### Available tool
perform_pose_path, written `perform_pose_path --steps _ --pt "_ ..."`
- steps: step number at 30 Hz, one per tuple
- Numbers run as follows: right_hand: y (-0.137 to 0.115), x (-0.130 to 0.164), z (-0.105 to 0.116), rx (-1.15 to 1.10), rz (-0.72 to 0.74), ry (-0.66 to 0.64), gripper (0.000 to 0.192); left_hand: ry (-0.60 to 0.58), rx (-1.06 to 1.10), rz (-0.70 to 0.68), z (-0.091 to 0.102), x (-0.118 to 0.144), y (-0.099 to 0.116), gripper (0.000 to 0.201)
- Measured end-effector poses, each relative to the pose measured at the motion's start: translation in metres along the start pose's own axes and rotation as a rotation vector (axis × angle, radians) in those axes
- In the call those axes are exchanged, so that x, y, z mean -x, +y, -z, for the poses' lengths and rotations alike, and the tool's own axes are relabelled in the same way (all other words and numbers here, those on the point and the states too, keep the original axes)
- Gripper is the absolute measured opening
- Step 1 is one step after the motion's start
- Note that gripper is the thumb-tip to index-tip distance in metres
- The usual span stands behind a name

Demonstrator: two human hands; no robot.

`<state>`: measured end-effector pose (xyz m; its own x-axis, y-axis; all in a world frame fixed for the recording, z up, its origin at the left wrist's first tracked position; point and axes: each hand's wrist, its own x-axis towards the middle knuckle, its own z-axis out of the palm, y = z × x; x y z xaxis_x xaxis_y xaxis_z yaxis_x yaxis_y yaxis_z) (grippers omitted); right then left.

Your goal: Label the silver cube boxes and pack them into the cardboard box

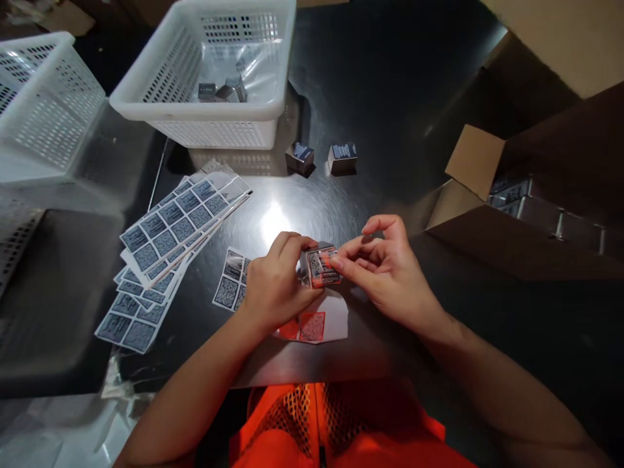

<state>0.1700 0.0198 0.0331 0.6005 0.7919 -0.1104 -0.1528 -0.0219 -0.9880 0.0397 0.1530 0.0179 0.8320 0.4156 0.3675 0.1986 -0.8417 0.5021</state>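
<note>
My left hand (275, 279) grips a small shiny box (316, 250) by its left side, over the near part of the metal table. An orange-red printed sticker (322, 268) covers the box's face. At the sticker's right edge, my right hand (385, 276) pinches with thumb and index finger, its other fingers curled. Just below the box lies a white backing sheet (336, 318) bearing orange stickers, partly under my left hand. A sheet of black-and-white stickers (228, 281) rests to the left of that hand, its right part covered by it.
Two small boxes, one on the left (299, 156) and one on the right (342, 158), stand beyond my hands. A white basket (219, 133) holds several boxes; another basket (58, 110) is farther left. Sticker sheets (180, 224) lie fanned out. An open carton (526, 240) with boxes stands right.
</note>
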Motion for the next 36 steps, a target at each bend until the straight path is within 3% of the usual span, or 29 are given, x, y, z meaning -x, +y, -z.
perform_pose_path --steps 6,9,11,13,15,17,20,24,28,30,33,36 --pt "0.005 0.004 0.0 0.207 0.059 0.091 0.052 0.011 -0.015 -0.035 -0.003 0.001 -0.001 0.034" --pt "0.007 0.001 0.003 0.378 0.045 0.184 0.063 0.0 -0.009 -0.107 -0.004 0.002 -0.002 0.036" --pt "0.007 -0.006 0.008 0.384 0.034 0.204 0.07 -0.007 0.016 -0.155 -0.002 0.003 -0.003 0.039" --pt "0.003 -0.016 0.018 0.312 0.05 0.21 0.065 0.005 0.053 -0.165 0.0 0.002 -0.005 0.041" --pt "-0.005 -0.025 0.031 0.227 0.102 0.239 0.048 0.043 0.11 -0.077 0.003 0.0 -0.006 0.043" --pt "-0.013 -0.03 0.041 0.15 0.173 0.302 0.035 0.097 0.2 0.114 0.005 -0.003 -0.008 0.047" --pt "-0.017 -0.026 0.041 0.114 0.218 0.33 0.038 0.185 0.433 0.378 0.003 -0.01 -0.013 0.057" --pt "-0.006 -0.013 0.015 0.309 0.237 0.13 0.044 0.341 0.645 0.509 0.0 -0.017 -0.024 0.061" --pt "0.009 -0.006 -0.003 0.544 0.481 -0.216 0.038 0.442 0.674 0.529 -0.002 -0.022 -0.029 0.067" --pt "0.014 -0.009 -0.003 0.575 0.539 -0.35 0.051 0.443 0.766 0.484 -0.002 -0.024 -0.029 0.07" --pt "0.022 -0.018 0.003 0.525 0.49 -0.428 0.064 0.4 0.878 0.426 -0.001 -0.024 -0.028 0.076" --pt "0.029 -0.019 0.002 0.416 0.317 -0.466 0.067 0.375 0.917 0.404 0.001 -0.023 -0.026 0.079"
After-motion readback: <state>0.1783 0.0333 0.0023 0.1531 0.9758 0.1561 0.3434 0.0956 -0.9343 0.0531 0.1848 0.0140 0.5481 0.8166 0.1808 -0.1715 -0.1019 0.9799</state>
